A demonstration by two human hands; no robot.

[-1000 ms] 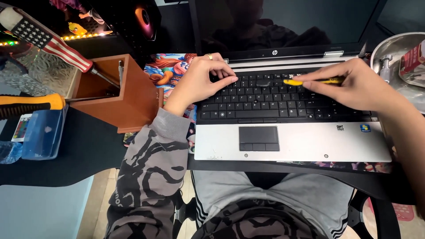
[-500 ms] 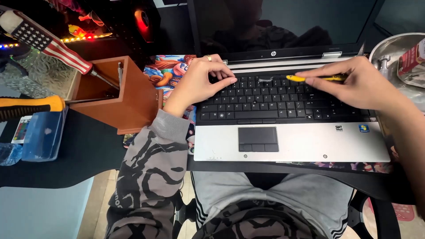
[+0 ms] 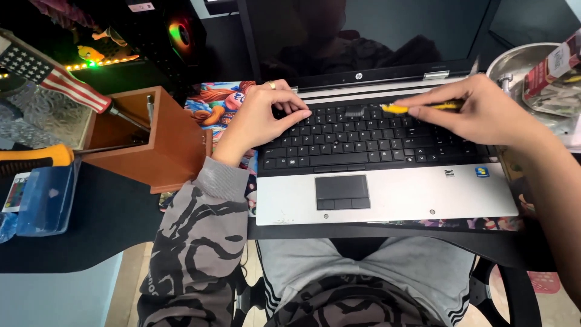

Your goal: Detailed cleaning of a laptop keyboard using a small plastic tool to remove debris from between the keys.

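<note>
An open silver laptop [image 3: 387, 200] with a black keyboard and a dark screen lies on the desk in front of me. My left hand [image 3: 260, 118] rests on the upper left of the keyboard, fingertips pressing on keys near the top rows. My right hand [image 3: 484, 112] pinches a thin yellow tool [image 3: 417, 108] whose tip lies against the top row of keys, next to a small dark piece [image 3: 355, 111] that looks like a lifted keycap. A ring shows on a left finger.
A brown wooden holder [image 3: 160, 142] with a small flag [image 3: 57, 82] stands left of the laptop. A yellow-handled tool [image 3: 36, 158] and a blue plastic case [image 3: 45, 203] lie at the far left. A metal bowl [image 3: 520, 63] with packets sits at the right. A colourful mat [image 3: 215, 106] lies under the laptop.
The view has tilted slightly. My right hand with the yellow tool has shifted a little along the top key row; my left hand stays in place.
</note>
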